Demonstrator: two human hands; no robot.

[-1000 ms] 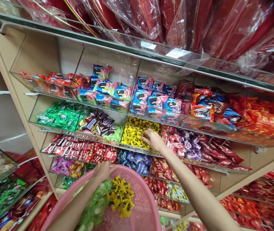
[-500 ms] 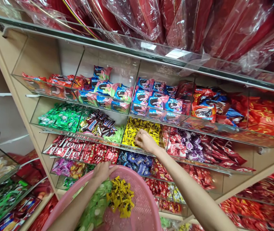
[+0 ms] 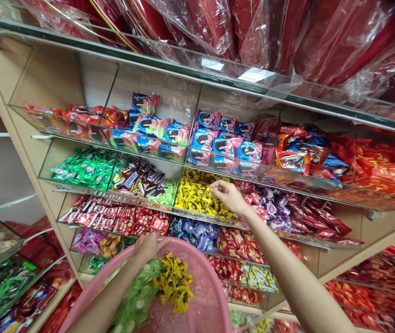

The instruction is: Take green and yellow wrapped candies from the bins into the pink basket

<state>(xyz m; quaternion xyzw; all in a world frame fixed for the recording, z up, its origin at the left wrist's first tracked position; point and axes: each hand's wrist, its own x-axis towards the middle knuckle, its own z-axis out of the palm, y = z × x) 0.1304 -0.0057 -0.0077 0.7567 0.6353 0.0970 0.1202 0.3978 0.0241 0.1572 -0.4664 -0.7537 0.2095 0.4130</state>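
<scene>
The left hand (image 3: 147,247) hooks its fingers over the rim of the pink basket (image 3: 213,270), apparently steadying it. The right hand (image 3: 232,198) bends its fingers nearly together just beside yellow-wrapped sweets (image 3: 193,194); whether they pinch one, I cannot tell. Left of those fingertips, a brown wrapper (image 3: 132,179) reads SNICKERS.

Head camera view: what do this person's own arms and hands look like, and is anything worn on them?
Both are ordinary human limbs with slender forearms. The left hand and right hand wear no gloves. No sleeve, watch or bracelet shows. Whether there are any rings, I can't tell.
</scene>
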